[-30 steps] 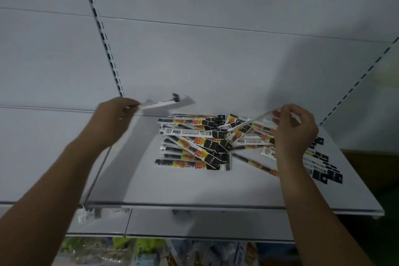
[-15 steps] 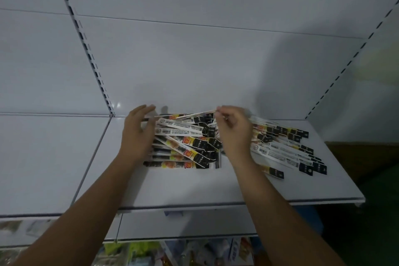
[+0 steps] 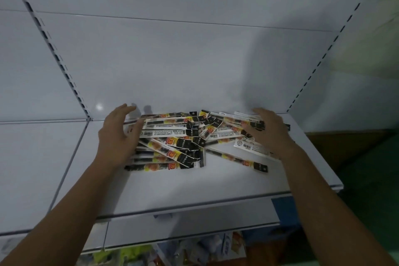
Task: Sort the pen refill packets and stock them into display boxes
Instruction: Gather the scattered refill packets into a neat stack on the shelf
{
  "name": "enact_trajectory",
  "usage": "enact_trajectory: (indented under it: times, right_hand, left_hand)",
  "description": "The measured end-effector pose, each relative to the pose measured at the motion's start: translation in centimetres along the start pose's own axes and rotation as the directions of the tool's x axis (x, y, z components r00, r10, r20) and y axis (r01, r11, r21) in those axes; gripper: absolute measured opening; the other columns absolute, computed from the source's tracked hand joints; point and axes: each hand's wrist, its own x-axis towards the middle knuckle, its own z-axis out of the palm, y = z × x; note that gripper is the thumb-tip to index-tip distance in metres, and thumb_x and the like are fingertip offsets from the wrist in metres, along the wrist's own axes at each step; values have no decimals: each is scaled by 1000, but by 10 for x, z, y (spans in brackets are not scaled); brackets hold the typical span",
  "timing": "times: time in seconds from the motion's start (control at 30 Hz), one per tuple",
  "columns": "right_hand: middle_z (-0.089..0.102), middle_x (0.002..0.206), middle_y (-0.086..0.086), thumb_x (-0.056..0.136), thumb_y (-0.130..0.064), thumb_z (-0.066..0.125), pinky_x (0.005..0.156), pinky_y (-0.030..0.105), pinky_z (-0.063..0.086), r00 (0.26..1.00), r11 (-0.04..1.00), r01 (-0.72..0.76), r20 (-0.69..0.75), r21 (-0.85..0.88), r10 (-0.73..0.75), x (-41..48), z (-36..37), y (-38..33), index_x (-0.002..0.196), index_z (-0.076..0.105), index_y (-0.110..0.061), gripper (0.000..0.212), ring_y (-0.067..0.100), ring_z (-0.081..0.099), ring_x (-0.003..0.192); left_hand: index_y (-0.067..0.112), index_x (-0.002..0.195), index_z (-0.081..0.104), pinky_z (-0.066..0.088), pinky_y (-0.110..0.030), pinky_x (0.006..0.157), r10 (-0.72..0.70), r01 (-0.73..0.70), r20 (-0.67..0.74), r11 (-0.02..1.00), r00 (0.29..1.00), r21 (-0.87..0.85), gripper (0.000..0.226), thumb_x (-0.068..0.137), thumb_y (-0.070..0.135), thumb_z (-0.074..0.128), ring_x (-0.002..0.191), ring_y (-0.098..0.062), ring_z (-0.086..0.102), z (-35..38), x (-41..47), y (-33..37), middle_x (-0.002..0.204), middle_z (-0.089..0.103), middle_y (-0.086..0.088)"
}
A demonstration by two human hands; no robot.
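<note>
Two open hands bracket a loose heap of pen refill packets on a white shelf, taken here from nine o'clock across to three. Farthest toward nine o'clock, a slotted upright climbs the back panel, well apart from the work. Next comes the left hand, set at the heap's nine o'clock edge with its palm turned toward the packets and its fingers spread and only gently curved. It grasps nothing and acts more like a wall against the packet ends, most likely so they can be squared up or pushed together. The packets lie flat near the back of the shelf, overlapping at crossed angles, some printed face up and some showing barcodes, which suggests the sorting is far from done. One stray packet lies at the heap's five o'clock, angled away from the rest. At three o'clock the right hand lies over the packets there, fingers straight and released, holding none, seemingly to corral that side inward. Whether either palm actually presses down cannot be told. No display box is in view.
</note>
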Motion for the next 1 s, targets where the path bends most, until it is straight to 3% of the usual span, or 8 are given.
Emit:
enact_trajectory:
  times: [0.17,0.3,0.4,0.53,0.7,0.8,0.9,1.0]
  right_hand:
    - [31,168,-4,91,-82,35,124,59,16,986,975,-98,115,-198,123,14,14,43,155,34,-46,73,31,24,155]
    - [60,141,-1,98,-72,31,110,47,42,990,983,137,41,-121,-133,5,30,22,142,57,-32,65,25,54,130]
    - [63,136,1,105,-57,42,106,42,44,971,967,241,22,-87,-240,1,40,-2,139,61,-24,51,23,56,125]
    - [64,132,-2,106,-57,42,104,42,45,957,959,283,66,-16,-281,-1,51,-34,132,65,-23,49,21,53,125]
    - [67,88,-3,110,-42,45,80,40,60,994,813,107,-58,572,-89,-8,54,-62,102,71,-15,39,13,66,82]
    - [76,98,-10,110,-34,44,91,32,53,941,609,72,-256,790,221,-11,40,-60,102,78,-14,40,2,70,98]
    - [74,113,-5,108,-36,43,109,35,47,926,746,84,-328,661,186,-15,11,-30,110,77,-16,40,16,65,119]
    - [64,131,-2,110,-41,43,110,33,42,979,888,-74,-136,455,151,-25,-3,7,133,66,-18,40,17,57,126]
  left_hand:
    - [33,154,47,28,-60,123,-52,46,208,998,977,35,71,98,76,41,153,-32,31,19,11,10,163,40,-9]
    - [27,141,63,34,-54,122,-54,44,218,998,975,48,67,94,73,52,147,-29,41,33,12,11,156,49,-7]
    - [26,141,64,35,-53,121,-44,29,214,997,976,71,52,99,56,64,146,-29,43,40,13,16,156,50,-7]
    - [28,135,67,40,-54,118,-43,34,228,999,973,41,57,93,67,60,141,-28,48,48,16,24,148,56,-6]
    - [29,131,69,42,-50,115,-34,41,190,999,981,-31,48,95,61,63,137,-25,50,59,14,39,143,59,-5]
    - [28,136,65,38,-43,116,-60,70,158,996,986,-61,45,99,53,65,140,-22,48,54,12,35,148,54,-3]
    - [26,145,57,35,-40,117,-59,66,170,997,984,-37,53,101,54,61,143,-21,45,41,11,27,153,49,-1]
    - [29,149,53,32,-38,118,-52,70,238,995,970,-65,60,100,64,53,148,-19,39,33,4,21,156,47,0]
